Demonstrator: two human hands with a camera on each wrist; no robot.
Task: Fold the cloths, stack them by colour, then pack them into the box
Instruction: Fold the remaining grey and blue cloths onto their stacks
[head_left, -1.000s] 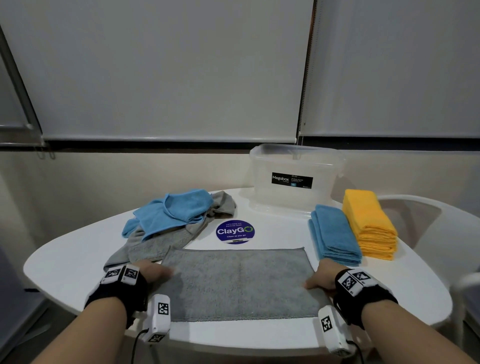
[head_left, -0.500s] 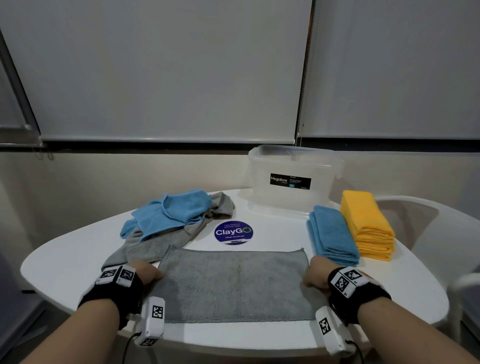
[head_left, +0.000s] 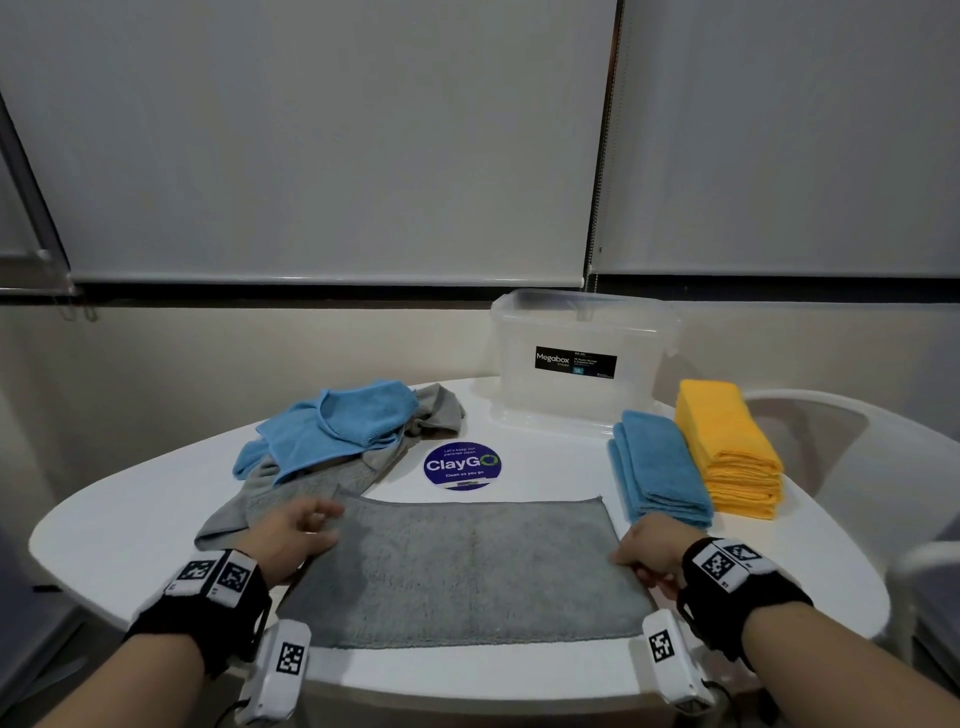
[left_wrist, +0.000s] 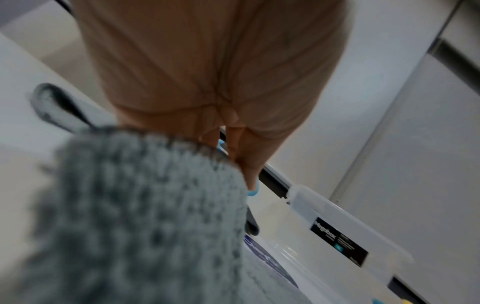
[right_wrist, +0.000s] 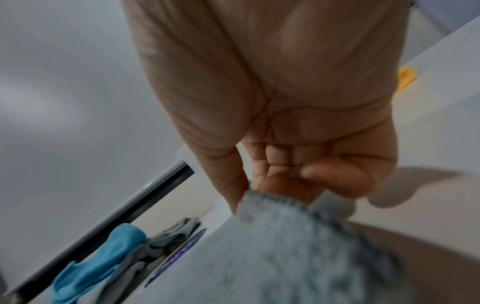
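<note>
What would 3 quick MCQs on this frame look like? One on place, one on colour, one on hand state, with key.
1. Where is the folded yellow stack?
A. right of the folded blue stack
B. inside the clear box
C. on the chair

2. What colour is the cloth spread flat before the person?
A. yellow
B. grey
C. blue

3. What is the right hand doing?
A. lying open on the table
B. reaching into the box
C. pinching the spread cloth's right edge

Key: A, the yellow stack lies beside the blue one on the table, on its right; B, the grey cloth lies between the hands; C, the right wrist view shows thumb and fingers closed on the hem.
</note>
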